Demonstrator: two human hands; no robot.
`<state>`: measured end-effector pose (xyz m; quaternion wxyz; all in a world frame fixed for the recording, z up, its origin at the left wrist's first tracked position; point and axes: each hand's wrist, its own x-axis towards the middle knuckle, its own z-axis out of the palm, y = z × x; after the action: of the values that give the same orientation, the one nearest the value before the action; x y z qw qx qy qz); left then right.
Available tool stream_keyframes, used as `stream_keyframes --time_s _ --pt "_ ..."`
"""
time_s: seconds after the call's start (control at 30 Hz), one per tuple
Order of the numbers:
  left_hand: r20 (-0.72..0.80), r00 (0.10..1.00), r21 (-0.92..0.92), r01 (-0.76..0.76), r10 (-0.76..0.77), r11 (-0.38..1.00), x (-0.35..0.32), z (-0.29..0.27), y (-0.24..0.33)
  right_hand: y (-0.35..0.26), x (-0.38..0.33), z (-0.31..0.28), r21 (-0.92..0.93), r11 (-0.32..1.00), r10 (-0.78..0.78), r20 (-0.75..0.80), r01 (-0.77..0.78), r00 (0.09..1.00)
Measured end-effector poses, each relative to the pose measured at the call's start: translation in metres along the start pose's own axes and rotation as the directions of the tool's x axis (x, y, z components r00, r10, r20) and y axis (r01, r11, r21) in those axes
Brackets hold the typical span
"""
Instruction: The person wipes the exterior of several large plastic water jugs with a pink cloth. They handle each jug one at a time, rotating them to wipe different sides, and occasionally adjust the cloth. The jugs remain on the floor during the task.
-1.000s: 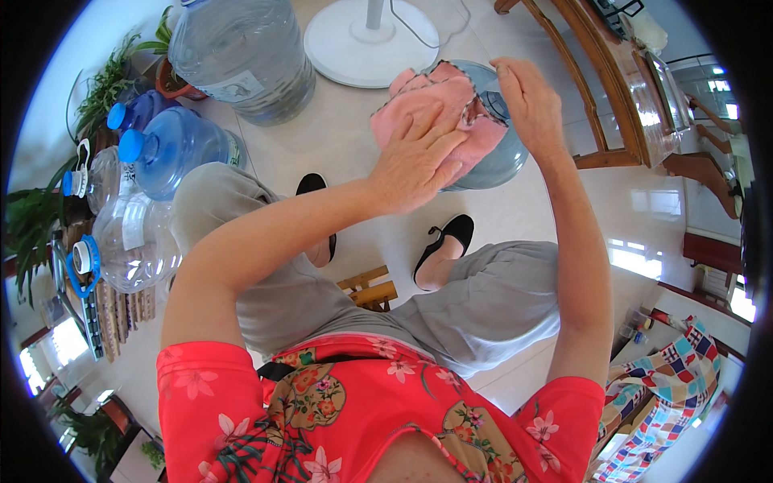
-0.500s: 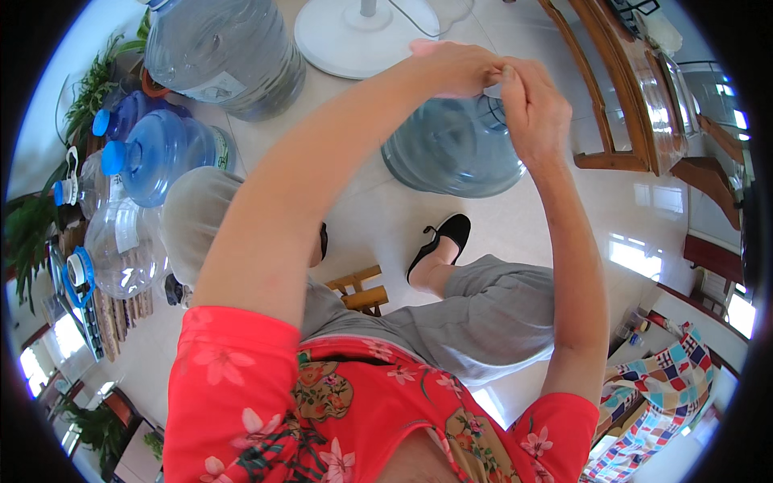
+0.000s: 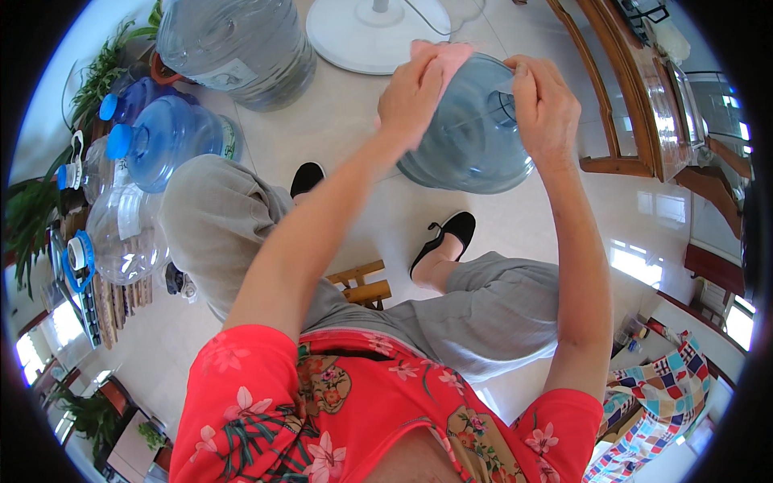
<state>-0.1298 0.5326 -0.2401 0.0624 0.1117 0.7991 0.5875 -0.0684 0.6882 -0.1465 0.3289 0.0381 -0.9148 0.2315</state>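
Note:
A large clear blue-tinted water jug [image 3: 463,149] stands on the floor in front of me, past my feet. My left hand [image 3: 407,101] is closed around a pink cloth [image 3: 453,60] at the left side of the jug. At the jug's right side, my right hand [image 3: 549,109] is closed with its thumb and fingers together. What it pinches is hard to make out; a pale, see-through edge shows beside the fingertips. Dark lines show on the jug next to that thumb.
A bigger clear jug [image 3: 237,52] stands at the upper left, with a blue jug [image 3: 177,141] and a clear bottle [image 3: 125,241] nearer. Beyond lies a white round base [image 3: 354,36] with a cord. Wooden furniture [image 3: 636,121] is at the right, a small bamboo stool [image 3: 366,290] below me.
My left hand has moved away from my right hand, leftward and down, bringing the pink cloth into fuller view and uncovering more of the jug. My right hand stays near the same spot.

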Motion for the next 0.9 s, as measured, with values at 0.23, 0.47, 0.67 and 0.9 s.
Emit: stream_keyframes --time_s 0.23,0.47,0.67,0.9 --pt "-0.285 0.937 0.065 -0.19 0.201 0.98 -0.115 0.04 -0.005 -0.004 0.0 0.001 -0.056 0.998 0.013 -0.012 -0.013 1.0" --pt "0.194 0.934 0.116 -0.325 0.3 0.938 -0.203 0.048 -0.02 -0.007 -0.001 0.002 -0.039 0.996 0.076 0.001 -0.076 0.997" --pt "-0.134 0.977 -0.024 -0.171 0.166 0.985 -0.178 0.044 -0.04 -0.007 -0.002 0.0 -0.021 0.997 0.072 0.017 -0.071 0.997" --pt "-0.017 0.973 -0.66 0.161 -0.229 0.734 -0.128 0.028 -0.046 -0.004 -0.001 0.003 -0.014 1.0 0.025 -0.006 -0.025 1.0"
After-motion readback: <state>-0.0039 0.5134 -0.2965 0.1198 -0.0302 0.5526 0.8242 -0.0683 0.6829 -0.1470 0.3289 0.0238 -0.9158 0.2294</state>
